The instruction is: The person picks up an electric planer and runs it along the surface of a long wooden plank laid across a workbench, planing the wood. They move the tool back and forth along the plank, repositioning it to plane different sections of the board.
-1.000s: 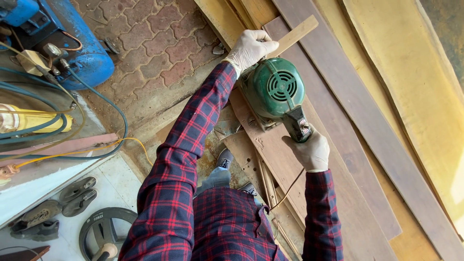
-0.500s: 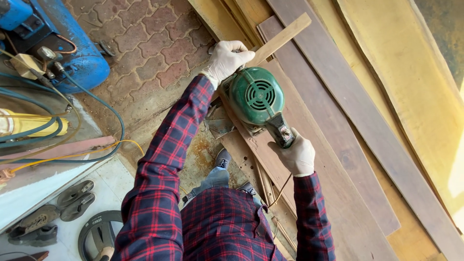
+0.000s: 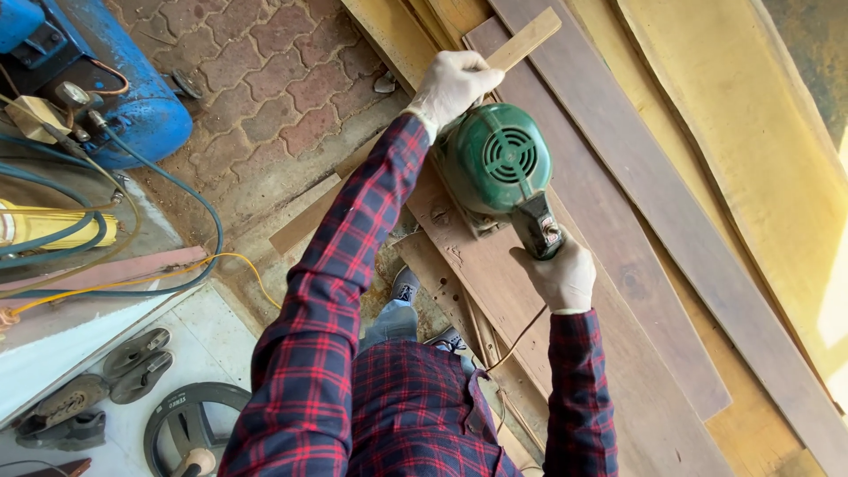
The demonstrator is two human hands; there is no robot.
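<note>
A narrow pale wooden strip (image 3: 521, 42) is gripped by the left hand (image 3: 453, 84), apparently to steady it; the round green electric saw's (image 3: 496, 161) handle is clenched in the right hand (image 3: 558, 276), just below.

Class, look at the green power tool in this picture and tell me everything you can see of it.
The green power tool has a round, domed motor housing that looks like painted metal, with a circle of vent slots on top. A dark handle runs from it toward the person, gripped by the right hand. A thin cord trails down from the handle end. It sits on a brown wooden board, just beside the left hand, which holds a narrow wood strip. Its underside is hidden.
</note>
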